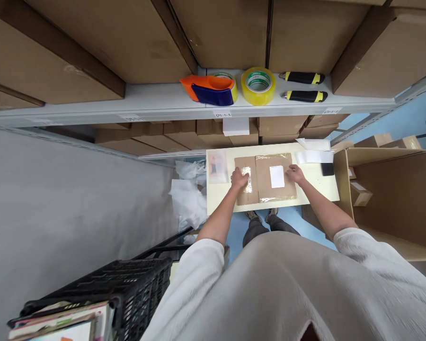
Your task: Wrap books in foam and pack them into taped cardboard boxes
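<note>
A flat brown cardboard piece [264,192] lies on the pale table [218,201], with clear tape along its edges and a white label [277,176] on its right part. My left hand [240,178] grips the left part of the cardboard, thumb on top over a shiny strip of tape. At the cardboard's right edge is my right hand [296,174], its fingers drawn together near the label; whether they pinch anything is too small to make out.
The shelf edge [145,102] ahead holds an orange-blue tape dispenser [213,90], a tape roll [258,85] and two cutters [304,78]. An open carton [394,189] stands right, a black crate [142,293] lower left. White papers [314,157] and a black item [327,169] lie on the table.
</note>
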The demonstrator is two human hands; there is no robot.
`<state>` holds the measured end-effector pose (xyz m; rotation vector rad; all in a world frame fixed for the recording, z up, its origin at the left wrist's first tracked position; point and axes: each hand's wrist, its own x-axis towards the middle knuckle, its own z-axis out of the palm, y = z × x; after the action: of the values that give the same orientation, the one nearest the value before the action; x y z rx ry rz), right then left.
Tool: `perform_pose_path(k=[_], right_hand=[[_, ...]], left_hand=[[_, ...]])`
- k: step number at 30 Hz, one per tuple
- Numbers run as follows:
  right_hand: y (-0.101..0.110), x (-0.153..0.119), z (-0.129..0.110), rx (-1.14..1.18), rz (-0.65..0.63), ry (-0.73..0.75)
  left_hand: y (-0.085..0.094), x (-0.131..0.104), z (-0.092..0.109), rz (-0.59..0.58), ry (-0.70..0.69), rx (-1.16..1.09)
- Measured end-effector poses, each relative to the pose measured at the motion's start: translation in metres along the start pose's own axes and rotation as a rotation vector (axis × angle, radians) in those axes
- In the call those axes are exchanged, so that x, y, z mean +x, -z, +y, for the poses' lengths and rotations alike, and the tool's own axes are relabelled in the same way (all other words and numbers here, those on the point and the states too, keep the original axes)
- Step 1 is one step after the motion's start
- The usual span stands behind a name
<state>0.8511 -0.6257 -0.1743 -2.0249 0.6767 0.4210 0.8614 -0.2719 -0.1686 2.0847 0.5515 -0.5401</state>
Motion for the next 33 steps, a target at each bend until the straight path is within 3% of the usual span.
perform_pose_path(k=[3, 6, 12, 19, 27, 33], right_hand=[[0.005, 0.000, -0.003, 0.053, 0.046, -0.012], [0.010, 0.001, -0.015, 0.093, 0.078, -0.006], [0.020, 0.002, -0.052, 0.149, 0.131, 0.209], [0.034, -0.014, -0.087, 0.192, 0.247, 0.462], [0.032, -0.054, -0.105, 0.096, 0.151, 0.501], [0.035, -0.071, -0.111, 0.172, 0.008, 0.430]], left_hand=[[0.008, -0.001, 0.007, 0.039, 0.100, 0.080], [0.020, -0.002, 0.017, 0.087, 0.094, 0.070], [0.047, -0.007, 0.042, 0.223, 0.022, -0.047], [0.074, -0.024, 0.067, 0.326, -0.181, -0.168], [0.069, -0.049, 0.073, 0.200, -0.313, -0.177], [0.070, -0.046, 0.075, 0.143, -0.378, -0.267]])
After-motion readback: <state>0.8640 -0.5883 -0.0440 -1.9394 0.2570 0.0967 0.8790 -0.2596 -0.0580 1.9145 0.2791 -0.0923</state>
